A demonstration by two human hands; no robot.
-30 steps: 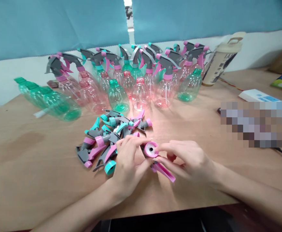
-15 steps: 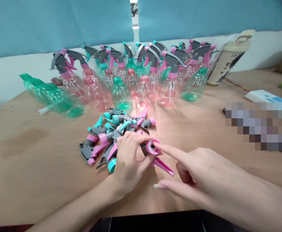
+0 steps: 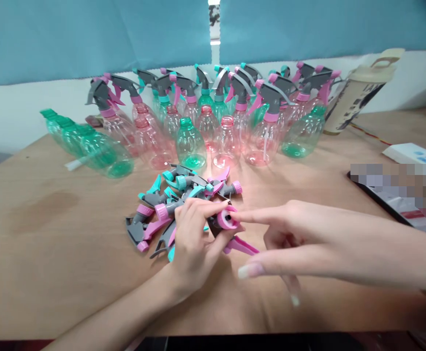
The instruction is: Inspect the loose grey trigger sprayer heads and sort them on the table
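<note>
In my left hand [image 3: 194,243] is a grey and pink trigger sprayer head [image 3: 224,219], gripped between thumb and fingers. Its pink collar faces up toward me, showing a white inner ring and a dark hole. The pink trigger points down to the right. The stretched index fingertip of my right hand [image 3: 289,234] is at the collar's opening, touching it or nearly so; the thumb is spread well apart and that hand grips nothing. Just beyond my left hand lies a pile of sprayer heads [image 3: 169,207] in grey, pink and teal, partly hidden by the hand.
Pink and green clear bottles [image 3: 191,146] stand behind the pile, several with sprayer heads fitted. More green bottles [image 3: 105,153] stand at the left beside a white tube [image 3: 77,161]. At the right are a tumbler [image 3: 359,92], a white box [image 3: 412,153] and a partly blurred dark-edged device [image 3: 384,200].
My right hand has turned flatter, with its index finger still at the collar and another fingertip now showing below. The view has shifted slightly left. The left hand keeps its hold.
</note>
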